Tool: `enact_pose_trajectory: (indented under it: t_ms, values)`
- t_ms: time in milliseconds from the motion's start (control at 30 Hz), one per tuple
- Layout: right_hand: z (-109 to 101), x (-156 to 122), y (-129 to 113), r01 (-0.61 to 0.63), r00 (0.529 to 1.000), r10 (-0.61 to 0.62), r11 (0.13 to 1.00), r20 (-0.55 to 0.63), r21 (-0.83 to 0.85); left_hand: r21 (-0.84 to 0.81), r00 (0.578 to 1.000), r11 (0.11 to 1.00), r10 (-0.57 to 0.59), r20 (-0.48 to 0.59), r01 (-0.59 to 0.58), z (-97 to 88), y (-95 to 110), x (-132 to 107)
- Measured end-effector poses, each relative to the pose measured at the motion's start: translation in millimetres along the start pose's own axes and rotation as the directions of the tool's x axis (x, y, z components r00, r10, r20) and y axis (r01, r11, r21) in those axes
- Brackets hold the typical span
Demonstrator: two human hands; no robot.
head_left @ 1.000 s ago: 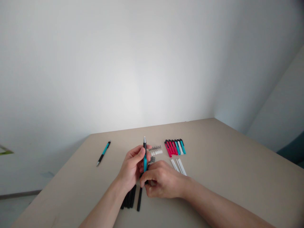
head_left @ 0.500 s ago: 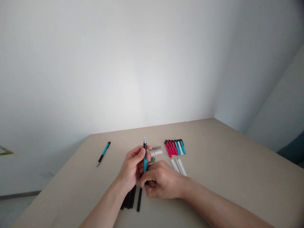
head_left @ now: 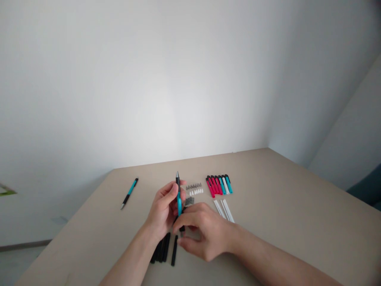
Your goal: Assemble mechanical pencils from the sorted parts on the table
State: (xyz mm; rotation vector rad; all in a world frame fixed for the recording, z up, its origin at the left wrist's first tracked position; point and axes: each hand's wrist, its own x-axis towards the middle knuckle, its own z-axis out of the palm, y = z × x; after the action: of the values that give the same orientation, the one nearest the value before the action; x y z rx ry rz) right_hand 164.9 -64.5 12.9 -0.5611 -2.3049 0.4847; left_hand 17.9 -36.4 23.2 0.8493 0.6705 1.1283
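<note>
My left hand [head_left: 163,210] is closed round a teal and black pen [head_left: 178,194], held upright with its silver tip up. My right hand [head_left: 202,232] pinches the pen's lower black end between thumb and forefinger. Beneath my hands several black pen barrels [head_left: 163,250] lie side by side on the beige table [head_left: 282,206].
A finished teal pen [head_left: 129,192] lies at the far left. Behind my hands are rows of small grey and white parts [head_left: 195,188], a row of red, teal and white pen caps [head_left: 219,185], and white refill tubes [head_left: 224,209].
Both hands and the pen have shifted slightly left and nearer to me. My right hand has lifted a little off the table while still gripping the pen's lower end.
</note>
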Motion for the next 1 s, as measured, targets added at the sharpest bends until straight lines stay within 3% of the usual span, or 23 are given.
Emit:
enact_pose_trajectory:
  t_ms: [133,200,367,467,600,733,800,900,1000]
  values:
    - [-4.4,-1.2,-0.5,-0.084,0.987,0.091,0.995,-0.134,0.052,-0.165,0.994,0.981,0.092,-0.059,-0.101,-2.0,5.8,1.0]
    - [-3.9,-1.2,2.5,-0.165,0.948,0.195,0.977,-0.252,0.134,-0.265,0.990,0.954,0.128,-0.065,-0.141,-4.5,10.3,0.9]
    - [0.5,1.3,15.5,-0.264,0.737,0.451,0.878,-0.504,0.400,-0.353,0.995,0.931,0.099,0.001,-0.093,-9.0,16.9,0.8]
    - [-0.9,3.2,22.2,-0.220,0.662,0.524,0.819,-0.536,0.529,-0.277,0.999,0.961,0.027,0.037,-0.015,-7.9,14.2,2.0]
    - [-5.6,3.8,27.5,-0.138,0.657,0.544,0.767,-0.522,0.627,-0.106,0.990,0.990,-0.076,0.115,0.088,-5.1,7.5,1.9]
    - [-6.8,3.1,29.2,-0.057,0.672,0.533,0.729,-0.514,0.682,0.090,0.947,0.973,-0.229,0.227,0.213,-1.8,4.0,-1.0]
    - [-6.4,2.6,29.4,-0.055,0.674,0.531,0.729,-0.513,0.682,0.133,0.940,0.965,-0.253,0.230,0.227,1.1,3.9,-2.1]
    - [-6.0,2.0,29.1,-0.066,0.655,0.520,0.763,-0.549,0.644,0.232,0.980,0.966,-0.149,0.129,0.116,1.9,7.0,-0.2]
    - [-6.6,1.9,28.3,-0.091,0.639,0.533,0.768,-0.555,0.633,0.429,0.996,0.902,0.076,-0.054,-0.045,-11.4,14.4,8.9]
